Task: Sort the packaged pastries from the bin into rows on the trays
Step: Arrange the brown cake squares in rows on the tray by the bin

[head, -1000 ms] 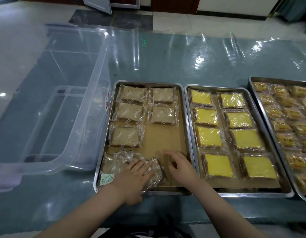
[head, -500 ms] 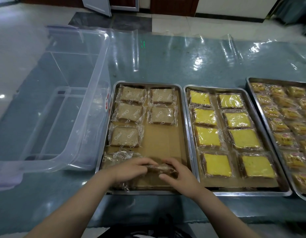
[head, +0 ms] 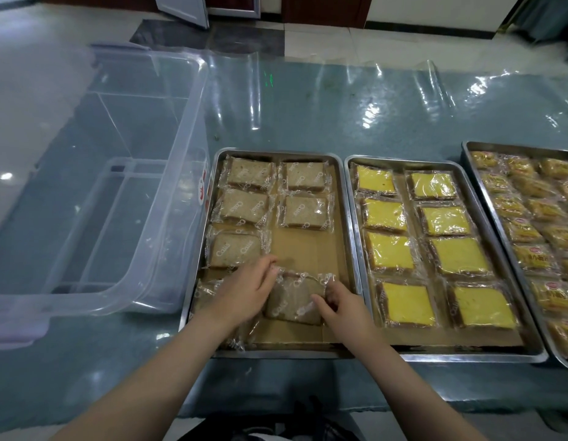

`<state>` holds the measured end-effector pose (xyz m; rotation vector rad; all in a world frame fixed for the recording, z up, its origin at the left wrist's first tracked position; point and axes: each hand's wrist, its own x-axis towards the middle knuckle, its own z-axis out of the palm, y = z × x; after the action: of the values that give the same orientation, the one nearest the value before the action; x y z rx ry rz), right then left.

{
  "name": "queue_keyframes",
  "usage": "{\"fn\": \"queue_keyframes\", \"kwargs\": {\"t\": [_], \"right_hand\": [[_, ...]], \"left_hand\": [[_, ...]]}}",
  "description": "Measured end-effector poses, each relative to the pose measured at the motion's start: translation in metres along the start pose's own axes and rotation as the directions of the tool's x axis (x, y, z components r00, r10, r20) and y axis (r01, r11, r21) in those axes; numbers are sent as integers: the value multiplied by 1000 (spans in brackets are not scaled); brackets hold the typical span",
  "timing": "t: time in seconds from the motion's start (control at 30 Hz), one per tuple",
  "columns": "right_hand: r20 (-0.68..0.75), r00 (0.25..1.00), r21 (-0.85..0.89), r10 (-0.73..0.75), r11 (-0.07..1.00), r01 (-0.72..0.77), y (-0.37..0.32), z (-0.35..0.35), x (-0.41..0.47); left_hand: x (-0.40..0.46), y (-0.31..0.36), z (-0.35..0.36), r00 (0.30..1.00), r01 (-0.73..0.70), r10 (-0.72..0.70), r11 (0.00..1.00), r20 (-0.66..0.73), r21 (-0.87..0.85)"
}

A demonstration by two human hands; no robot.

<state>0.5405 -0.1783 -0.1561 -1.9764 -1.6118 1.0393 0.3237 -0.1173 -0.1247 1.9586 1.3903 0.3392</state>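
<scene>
A metal tray (head: 344, 224) lined with brown paper holds several wrapped brown cake slices in two columns. Both my hands hold one wrapped brown slice (head: 292, 300) over the tray's near right part. My left hand (head: 244, 294) grips its left edge. My right hand (head: 343, 305) pinches its right side. Under my left hand lies another wrapped slice (head: 206, 289), mostly hidden. The clear plastic bin (head: 184, 173) stands to the left of the tray.
To the right sits a second tray (head: 537, 354) with two columns of wrapped yellow cakes. A third tray (head: 467, 148) with several small golden packets runs off the right edge. The table carries a glossy clear cover. The near table edge is close to my body.
Both hands lifted a wrapped brown slice off the near-left pile and carried it right and farther up the tray. It turned from edge-on to flat.
</scene>
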Motion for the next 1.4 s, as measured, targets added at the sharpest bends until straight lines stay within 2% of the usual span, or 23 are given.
{"fn": "queue_keyframes", "kwargs": {"t": [0.07, 0.17, 0.3, 0.4, 0.5, 0.6, 0.8, 0.97, 1.1, 1.4], "right_hand": [[-8, 998, 37, 57, 998, -56, -2, 1, 4], [-58, 994, 41, 88, 996, -85, -5, 0, 8], [-107, 991, 53, 80, 996, -75, -7, -4, 10], [-109, 991, -116, -74, 991, 61, -8, -6, 5], [17, 964, -299, -267, 918, 260, -5, 0, 2], [107, 953, -408, -282, 862, 301, 2, 8, 4], [93, 959, -554, -269, 786, 275, 1, 4, 30], [70, 969, -582, -236, 779, 232, -6, -2, 53], [64, 973, -585, -222, 782, 217, -8, -3, 63], [105, 983, -486, -151, 855, 184, -17, -6, 69]], "left_hand": [[-3, -4, 5, 999, -48, 44, 989, 29, 138], [-9, -7, 8, 996, -87, 87, 979, 11, 184], [-16, -9, 13, 966, -256, 233, 905, 109, 339], [-21, -9, 23, 950, -304, 248, 873, 190, 381], [-20, -8, 27, 938, -328, 241, 847, 248, 419], [-12, -6, 30, 936, -321, 196, 815, 292, 483], [16, 1, 38, 948, -288, 144, 770, 284, 569], [44, 11, 39, 957, -239, 90, 782, 276, 575], [54, 10, 38, 961, -207, 73, 829, 266, 520], [63, 4, 23, 947, -169, 43, 909, 318, 381]]}}
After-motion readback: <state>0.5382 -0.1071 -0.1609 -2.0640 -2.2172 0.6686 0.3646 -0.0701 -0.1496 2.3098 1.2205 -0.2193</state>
